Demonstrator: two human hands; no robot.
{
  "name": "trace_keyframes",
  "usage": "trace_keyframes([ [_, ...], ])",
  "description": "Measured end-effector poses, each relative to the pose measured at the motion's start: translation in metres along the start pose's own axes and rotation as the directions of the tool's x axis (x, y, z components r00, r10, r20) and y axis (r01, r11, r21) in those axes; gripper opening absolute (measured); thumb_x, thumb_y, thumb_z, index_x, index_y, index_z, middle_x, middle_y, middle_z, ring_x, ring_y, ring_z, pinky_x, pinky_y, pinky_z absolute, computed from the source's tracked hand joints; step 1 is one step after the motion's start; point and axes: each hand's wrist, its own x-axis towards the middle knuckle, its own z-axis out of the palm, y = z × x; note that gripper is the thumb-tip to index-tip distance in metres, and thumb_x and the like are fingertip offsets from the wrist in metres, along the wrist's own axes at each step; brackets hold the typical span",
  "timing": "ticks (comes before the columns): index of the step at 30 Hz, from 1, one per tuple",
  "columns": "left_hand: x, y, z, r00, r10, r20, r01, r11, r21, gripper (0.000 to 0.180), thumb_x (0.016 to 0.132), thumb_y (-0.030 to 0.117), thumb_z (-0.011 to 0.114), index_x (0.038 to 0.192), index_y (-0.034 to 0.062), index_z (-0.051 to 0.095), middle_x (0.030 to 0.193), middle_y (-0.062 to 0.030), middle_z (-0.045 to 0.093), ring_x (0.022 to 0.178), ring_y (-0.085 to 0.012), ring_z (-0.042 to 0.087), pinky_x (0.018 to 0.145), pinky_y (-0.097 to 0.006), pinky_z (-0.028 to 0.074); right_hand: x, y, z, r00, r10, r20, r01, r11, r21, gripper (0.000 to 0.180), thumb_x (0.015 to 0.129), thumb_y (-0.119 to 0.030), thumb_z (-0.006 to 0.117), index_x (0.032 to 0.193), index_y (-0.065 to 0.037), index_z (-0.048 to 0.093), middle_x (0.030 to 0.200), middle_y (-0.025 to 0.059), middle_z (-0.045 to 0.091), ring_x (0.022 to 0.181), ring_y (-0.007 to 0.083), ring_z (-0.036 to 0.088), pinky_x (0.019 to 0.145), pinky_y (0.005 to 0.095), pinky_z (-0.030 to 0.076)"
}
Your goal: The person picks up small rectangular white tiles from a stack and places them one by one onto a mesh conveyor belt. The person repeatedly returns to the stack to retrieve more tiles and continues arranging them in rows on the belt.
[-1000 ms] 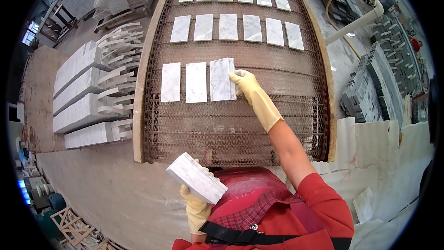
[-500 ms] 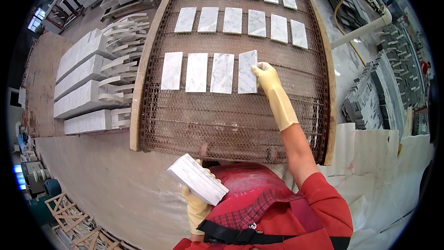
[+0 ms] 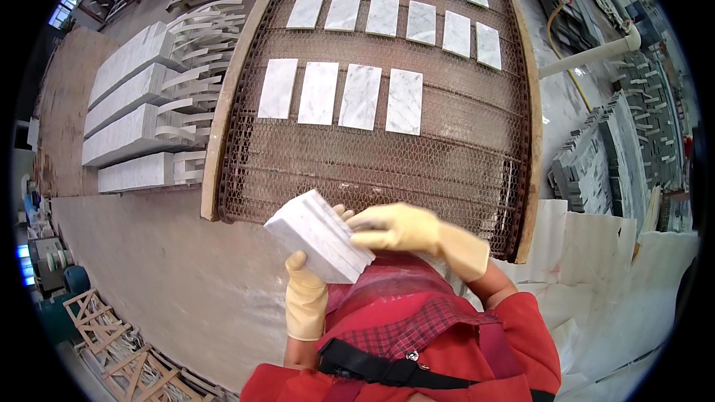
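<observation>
Right hand (image 3: 398, 228) back from the mesh conveyor belt (image 3: 372, 164), fingers now on the marble tile stack (image 3: 319, 237). Left hand (image 3: 307, 294) clamps the stack from below. Fourth tile (image 3: 404, 101) now lies in the nearest row, upper centre.

Gloves: I see pale yellow rubber on my left grip (image 3: 307, 301) and right grip (image 3: 398, 227), cuffs reaching the forearms.
Sleeves: bright red.
Apron: red plaid bib.
Strap: black, across the apron.

Stone tile workshop, wire-mesh conveyor belt (image 3: 357, 164) carrying marble tiles (image 3: 360, 97), stacked stone slabs (image 3: 126, 115) alongside
</observation>
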Motion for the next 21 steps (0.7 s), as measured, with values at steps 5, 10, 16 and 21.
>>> trace_keyframes([
  [5,0.004,-0.004,0.018,0.989,-0.149,0.000,0.149,0.989,0.004,0.117,0.071,0.057,0.081,0.163,-0.0018,0.037,0.157,-0.0215,0.053,0.141,-0.0386,0.056,0.121,-0.052,0.044,-0.005,0.020,0.044,0.988,0.113,-0.109,-0.075,0.949,0.306,0.058,0.104,-0.053,0.067,0.129,-0.002,0.071,0.116,0.0165,0.077,0.107,0.0227,0.072,0.094,0.0375,0.055],
  [10,-0.009,-0.018,0.022,0.943,-0.288,-0.165,0.271,0.955,-0.117,0.090,0.092,0.051,0.075,0.162,0.0038,0.042,0.151,-0.0195,0.059,0.138,-0.0338,0.059,0.120,-0.048,0.045,-0.018,0.050,0.055,0.926,0.194,-0.325,-0.030,0.894,0.448,0.048,0.106,-0.046,0.067,0.124,-0.003,0.073,0.101,0.0085,0.077,0.091,0.0139,0.068,0.082,0.0334,0.055],
  [16,-0.007,-0.046,-0.025,0.962,-0.231,-0.148,0.180,0.938,-0.298,0.085,0.092,0.043,0.076,0.157,-0.0015,0.045,0.148,-0.0212,0.062,0.136,-0.0392,0.060,0.119,-0.056,0.045,-0.035,0.078,0.010,0.710,0.378,-0.594,-0.087,0.884,0.459,0.045,0.106,-0.048,0.063,0.113,-0.004,0.073,0.102,0.0104,0.076,0.087,0.0175,0.068,0.079,0.0354,0.054],
  [21,-0.038,-0.037,-0.048,0.962,-0.170,-0.212,0.118,0.964,-0.238,0.081,0.089,0.038,0.080,0.153,-0.0023,0.050,0.144,-0.0209,0.064,0.136,-0.0400,0.060,0.116,-0.061,0.047,-0.015,0.100,-0.085,0.498,0.414,-0.762,-0.173,0.908,0.381,0.057,0.104,-0.058,0.058,0.120,-0.006,0.074,0.112,0.0132,0.078,0.101,0.0230,0.073,0.092,0.0393,0.055],
])
